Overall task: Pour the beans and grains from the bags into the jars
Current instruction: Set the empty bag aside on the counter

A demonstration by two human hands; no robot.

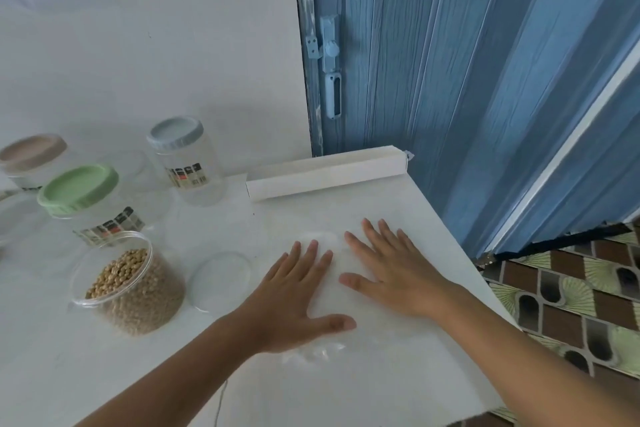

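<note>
The white counter [398, 374] looks smooth and matt, like painted board or laminate. On it, the open clear plastic jar of tan beans [130, 288] is glossy and see-through, the beans inside dull and dry-looking. The clear round plastic lid [221, 279] beside it is thin and shiny. The green-lidded clear jar [88, 204], the grey-blue-lidded clear jar [185, 161] and the beige-lidded clear jar [29, 159] have matt, ribbed plastic caps and glossy printed paper labels. A crinkled transparent plastic bag [322, 350] glints faintly. The long white box [325, 175] looks like matt cardboard. The blue folding door [450, 62] shows a wood-grain embossed plastic finish.
</note>
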